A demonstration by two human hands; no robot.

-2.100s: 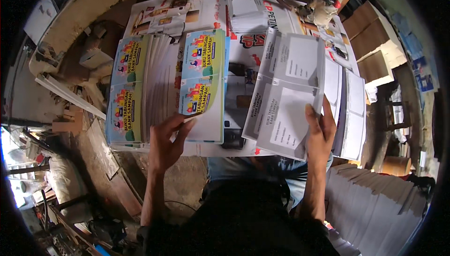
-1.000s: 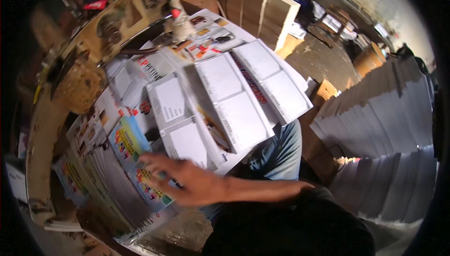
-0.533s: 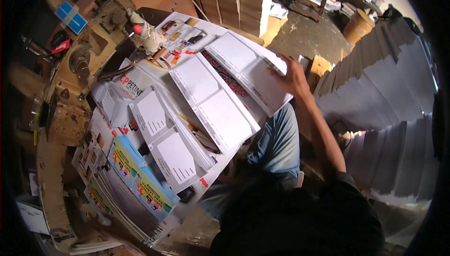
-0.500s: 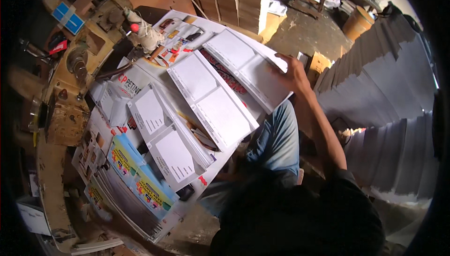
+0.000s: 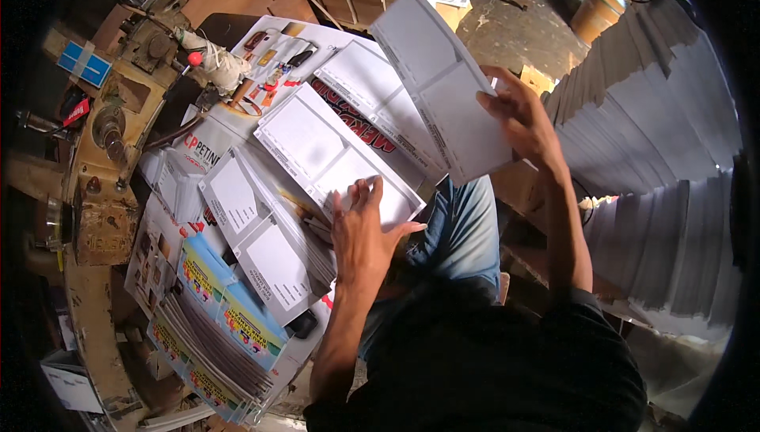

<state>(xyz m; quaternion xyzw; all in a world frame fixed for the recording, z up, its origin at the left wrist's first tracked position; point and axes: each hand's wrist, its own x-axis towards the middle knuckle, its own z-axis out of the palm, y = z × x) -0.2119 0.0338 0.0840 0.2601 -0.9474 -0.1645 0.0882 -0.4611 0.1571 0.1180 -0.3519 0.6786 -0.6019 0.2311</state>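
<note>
My right hand (image 5: 518, 119) grips the right edge of a white printed sheet (image 5: 435, 76), which is lifted and tilted above the table. Beneath it, a stack of similar white sheets (image 5: 356, 84) is partly covered. My left hand (image 5: 366, 230) lies with fingers spread on the near end of the middle stack of white sheets (image 5: 305, 135). Left of that hand is another stack of white printed sheets (image 5: 257, 230), with grey borders. Nearer the lower left, blue and yellow printed booklets (image 5: 226, 305) are piled in a fanned row.
A worn metal machine (image 5: 107, 163) with a thread-wrapped cone (image 5: 214, 64) borders the table's left side. Tall stacks of paper (image 5: 645, 108) rise at the right. A brown drum (image 5: 598, 14) stands on the floor behind. Printed poster sheets (image 5: 273, 52) cover the tabletop.
My right hand has raised a white sheet off the far stack. My left hand has come into view and rests on the middle stack. The view has shifted slightly.
</note>
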